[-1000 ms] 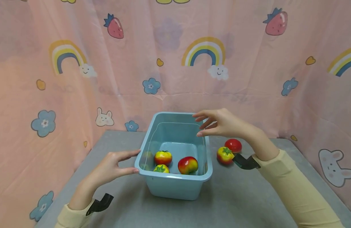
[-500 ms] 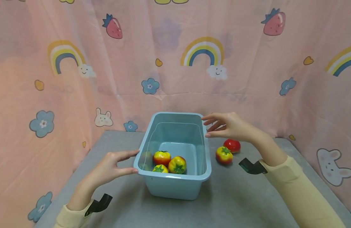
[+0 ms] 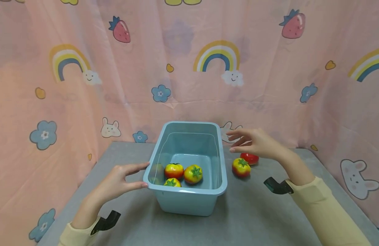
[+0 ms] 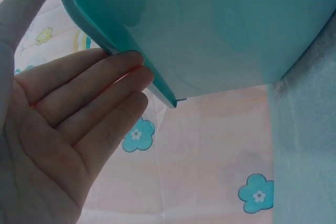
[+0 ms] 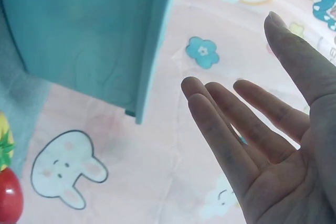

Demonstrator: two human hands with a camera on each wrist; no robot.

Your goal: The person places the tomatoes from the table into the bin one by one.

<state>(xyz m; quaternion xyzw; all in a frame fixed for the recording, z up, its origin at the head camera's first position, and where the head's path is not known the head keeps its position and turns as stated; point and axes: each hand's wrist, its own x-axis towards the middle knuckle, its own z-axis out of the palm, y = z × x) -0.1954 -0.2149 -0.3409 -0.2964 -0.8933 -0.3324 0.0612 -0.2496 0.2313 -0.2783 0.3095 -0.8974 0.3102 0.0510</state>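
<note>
Head view, handling notes: I am judging the step in hand to be a reach beside the light-blue rectangular plastic bin (image 3: 189,204). For a good pickup, I am favouring a straight descent outside the bin's right wall, thumb and fingers staying wide enough to straddle one round fruit, with care not to roll its neighbour. The bare left hand (image 3: 123,179) is resting nearly straight fingers against the bin's left rim; I am counting on that contact for steadiness.

Right-hand entry: the bare right hand (image 3: 254,141) is hanging right of the bin, holding nothing, its slightly bent fingers and thumb moderately wide apart.

Loose stock, right of the bin: one glossy round yellow-and-red fruit with a green star-shaped cap (image 3: 241,168) is lying on the flat grey table (image 3: 254,212), below the right hand and not touching it. One glossy round red fruit (image 3: 250,159) is lying just behind, slightly farther from the bin, partly masked by that hand; I am unable to tell whether the two are touching.

Bin stock: a left yellow-and-red fruit (image 3: 173,171), a right yellow-and-red fruit (image 3: 193,174) and a front yellow-and-red fruit (image 3: 172,183) are sitting toward its near end.
</note>
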